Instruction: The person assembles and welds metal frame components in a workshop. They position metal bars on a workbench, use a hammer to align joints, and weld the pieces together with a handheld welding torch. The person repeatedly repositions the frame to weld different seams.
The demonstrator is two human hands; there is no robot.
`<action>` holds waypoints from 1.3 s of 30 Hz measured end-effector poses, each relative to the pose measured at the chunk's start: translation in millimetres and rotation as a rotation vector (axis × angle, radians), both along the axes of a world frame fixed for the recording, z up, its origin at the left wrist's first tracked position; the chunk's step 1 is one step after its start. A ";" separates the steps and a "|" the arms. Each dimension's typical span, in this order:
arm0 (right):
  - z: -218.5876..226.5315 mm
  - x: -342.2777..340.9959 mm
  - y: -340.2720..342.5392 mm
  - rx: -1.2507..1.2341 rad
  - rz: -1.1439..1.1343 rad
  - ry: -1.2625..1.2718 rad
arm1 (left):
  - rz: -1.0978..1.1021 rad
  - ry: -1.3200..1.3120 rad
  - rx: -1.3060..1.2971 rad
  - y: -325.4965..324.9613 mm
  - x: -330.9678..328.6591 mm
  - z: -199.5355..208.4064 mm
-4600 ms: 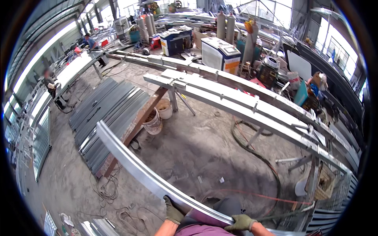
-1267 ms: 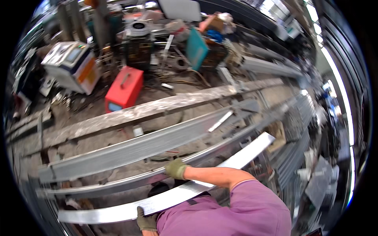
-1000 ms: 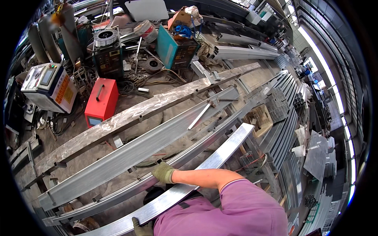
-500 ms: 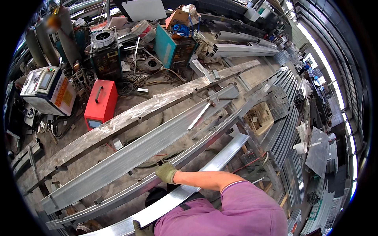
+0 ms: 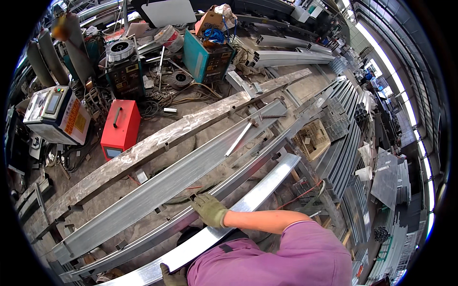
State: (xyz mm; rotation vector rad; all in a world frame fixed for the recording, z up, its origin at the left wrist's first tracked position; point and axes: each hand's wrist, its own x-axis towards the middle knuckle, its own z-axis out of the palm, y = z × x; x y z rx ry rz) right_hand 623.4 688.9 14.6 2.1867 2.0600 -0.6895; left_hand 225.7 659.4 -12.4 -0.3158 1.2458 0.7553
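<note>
Three long members stretch side by side before a worker in a purple shirt [image 5: 286, 257]: a weathered beam [image 5: 181, 126] farthest out, a broad grey channel [image 5: 176, 172] in the middle and a narrow rail [image 5: 253, 167] nearest. Just inside that rail, a bright metal strip [image 5: 198, 244] runs along the worker's front, one end toward the right, the other toward the lower left, partly covered by the outstretched right arm [image 5: 257, 220]. Beyond the beam stand a white-and-blue cabinet [image 5: 57, 117] and a smaller red machine [image 5: 120, 126]. Gloved, the right hand [image 5: 210, 210] reaches across the strip to the rail, its fingers extended and loosely spread, gripping nothing that can be seen; whether they press on the rail is hard to tell. The left hand [image 5: 174, 276], at the lower edge, appears to hold the strip's side, its other fingers hidden behind the thumb. The step in hand looks like steadying the strip beside the rail; the next move calls for keeping so long a piece supported, as one hand alone could let it swing.
</note>
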 end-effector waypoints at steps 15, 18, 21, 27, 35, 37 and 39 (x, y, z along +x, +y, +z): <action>-0.9 3.1 -61.2 -0.089 0.119 0.003 | -0.266 0.206 -0.093 24.2 25.7 -81.0; -16.9 22.9 -84.6 -0.050 0.116 -0.023 | -0.355 0.285 -0.120 26.7 58.2 -71.3; -26.1 35.6 -78.1 -0.018 0.106 -0.008 | -0.347 0.368 -0.120 43.9 96.7 -29.7; -3.2 47.7 -31.5 0.081 0.004 0.197 | -0.342 0.249 -0.026 96.3 131.5 32.6; -26.9 45.5 -47.8 -0.116 0.101 -0.011 | -0.391 0.401 -0.088 92.5 116.5 14.3; -44.1 69.5 -49.1 -0.127 0.137 0.011 | -0.394 0.435 -0.118 84.0 135.9 9.4; -52.0 82.0 -52.2 -0.146 0.147 0.025 | -0.399 0.442 -0.153 80.6 147.5 8.6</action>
